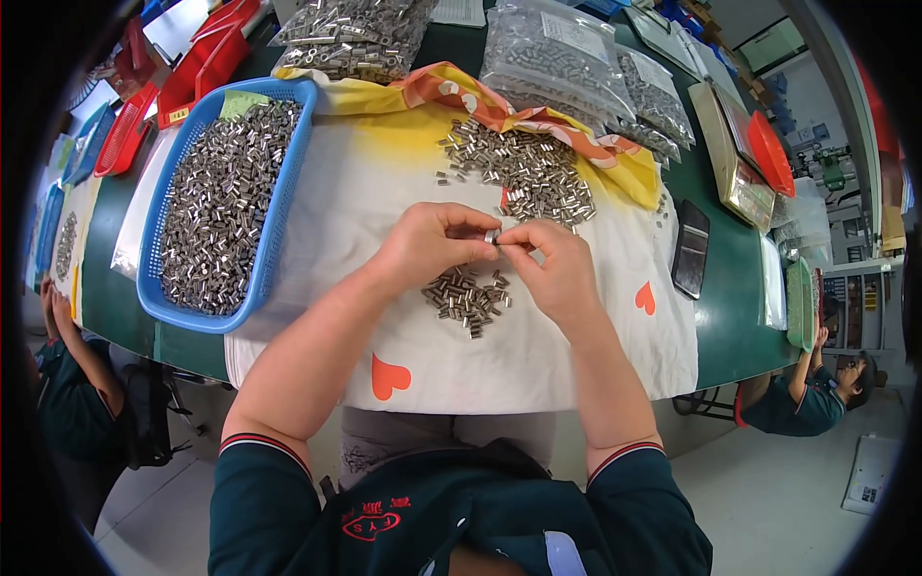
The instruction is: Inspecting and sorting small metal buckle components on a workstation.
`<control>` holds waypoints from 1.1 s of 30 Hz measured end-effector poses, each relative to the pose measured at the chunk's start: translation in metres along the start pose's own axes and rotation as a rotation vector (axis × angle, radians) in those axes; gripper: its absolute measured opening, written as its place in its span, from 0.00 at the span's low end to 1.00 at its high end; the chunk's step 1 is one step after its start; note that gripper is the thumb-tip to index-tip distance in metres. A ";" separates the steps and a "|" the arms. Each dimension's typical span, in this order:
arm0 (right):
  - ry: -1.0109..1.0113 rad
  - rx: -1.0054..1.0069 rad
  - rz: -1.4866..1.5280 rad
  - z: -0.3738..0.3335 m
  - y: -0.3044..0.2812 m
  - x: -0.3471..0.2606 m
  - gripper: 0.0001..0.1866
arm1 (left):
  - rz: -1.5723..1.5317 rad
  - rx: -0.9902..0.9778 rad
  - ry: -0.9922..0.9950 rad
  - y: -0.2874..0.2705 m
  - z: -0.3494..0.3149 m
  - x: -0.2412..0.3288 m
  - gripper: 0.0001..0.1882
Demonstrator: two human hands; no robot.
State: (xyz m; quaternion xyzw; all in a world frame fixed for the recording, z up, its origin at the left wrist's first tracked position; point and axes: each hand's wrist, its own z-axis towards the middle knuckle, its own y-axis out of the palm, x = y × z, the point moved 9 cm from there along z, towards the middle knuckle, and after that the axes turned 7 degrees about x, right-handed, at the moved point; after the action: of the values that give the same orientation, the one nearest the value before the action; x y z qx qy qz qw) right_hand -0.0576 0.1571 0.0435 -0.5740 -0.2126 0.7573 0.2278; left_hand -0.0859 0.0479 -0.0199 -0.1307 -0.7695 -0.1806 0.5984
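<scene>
Both hands meet over the middle of the cloth. My left hand (437, 245) pinches a small metal sleeve (492, 236) between thumb and fingers. The fingertips of my right hand (552, 264) close on the other side of that same sleeve. Just below the hands lies a small heap of metal sleeves (469, 302). Beyond them a larger heap of sleeves (538, 173) spreads over the cloth. To the left, a blue plastic basket (303, 125) is filled with many more of these short silvery pieces.
A white cloth (336, 192) with hearts and a yellow border covers the green table (725, 336). Bulging plastic bags of metal parts (552, 62) stand along the back. At right lies a black phone (691, 248); red trays (202, 62) sit at back left. People work on both sides.
</scene>
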 end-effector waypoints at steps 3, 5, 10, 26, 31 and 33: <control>0.017 0.025 0.008 0.001 -0.002 0.002 0.05 | -0.027 0.023 0.006 -0.001 0.000 0.001 0.16; 0.178 -0.006 0.210 0.000 0.001 0.016 0.04 | -0.040 0.039 0.014 -0.002 0.001 0.001 0.15; 0.108 0.034 0.121 -0.002 0.003 0.010 0.04 | -0.057 0.024 0.008 -0.003 0.000 0.000 0.16; -0.198 0.185 -0.034 -0.006 -0.004 -0.014 0.05 | -0.045 0.033 0.023 -0.005 0.003 -0.003 0.15; -0.050 0.086 0.110 -0.005 -0.003 -0.006 0.06 | -0.069 -0.062 0.055 0.003 0.000 0.001 0.15; -0.027 0.090 0.148 -0.007 -0.002 -0.005 0.05 | -0.051 -0.078 0.068 0.004 -0.003 0.003 0.15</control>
State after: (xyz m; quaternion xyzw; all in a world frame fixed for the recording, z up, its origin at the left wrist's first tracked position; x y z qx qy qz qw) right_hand -0.0489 0.1559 0.0467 -0.5670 -0.1384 0.7885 0.1941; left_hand -0.0820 0.0505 -0.0155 -0.1284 -0.7443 -0.2299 0.6137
